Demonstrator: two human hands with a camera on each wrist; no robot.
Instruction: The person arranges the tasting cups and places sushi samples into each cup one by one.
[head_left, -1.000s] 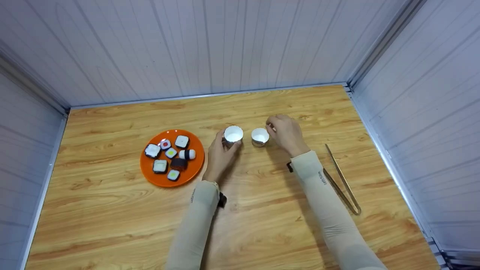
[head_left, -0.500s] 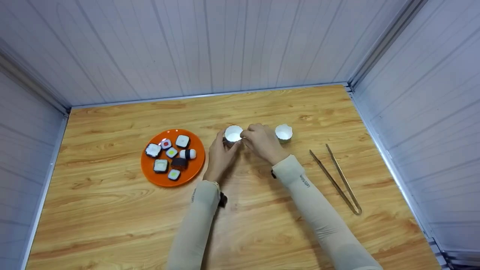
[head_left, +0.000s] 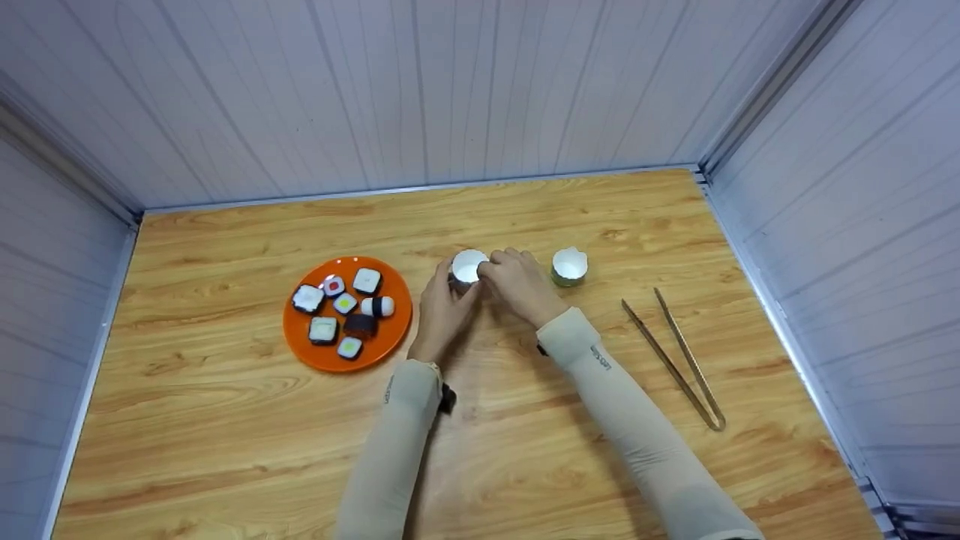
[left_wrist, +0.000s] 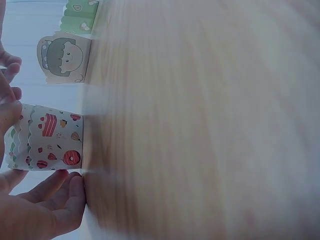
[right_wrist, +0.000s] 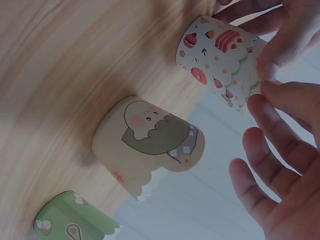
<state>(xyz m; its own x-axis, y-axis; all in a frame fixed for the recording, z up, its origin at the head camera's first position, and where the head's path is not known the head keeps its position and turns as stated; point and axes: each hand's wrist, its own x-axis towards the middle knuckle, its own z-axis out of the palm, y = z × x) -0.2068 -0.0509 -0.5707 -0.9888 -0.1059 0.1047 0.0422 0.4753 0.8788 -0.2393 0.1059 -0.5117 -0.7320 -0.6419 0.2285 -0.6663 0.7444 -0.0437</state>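
A white paper baking cup (left_wrist: 55, 140) printed with cakes stands on the wooden table; several scalloped edges show at its rim, as if cups were nested. My left hand (head_left: 442, 309) holds it round the side, thumb on the near side. My right hand (head_left: 523, 285) pinches its rim between thumb and forefinger, the other fingers loosely bent in the right wrist view. Beside it stands a paper cup with a cartoon face (right_wrist: 155, 135), hidden behind my right hand in the head view. A green paper cup (head_left: 569, 268) is farther right.
An orange plate (head_left: 300, 349) with several sushi pieces (head_left: 322, 330) lies left of my left hand. Opened metal tongs (head_left: 682, 367) rest on the table to the right. Pale panel walls (head_left: 420, 97) enclose the table's back and sides.
My right hand has moved left from beside the green cup to the patterned cup's rim, uncovering the green cup and the tongs' tip. My left hand stays on the patterned cup.
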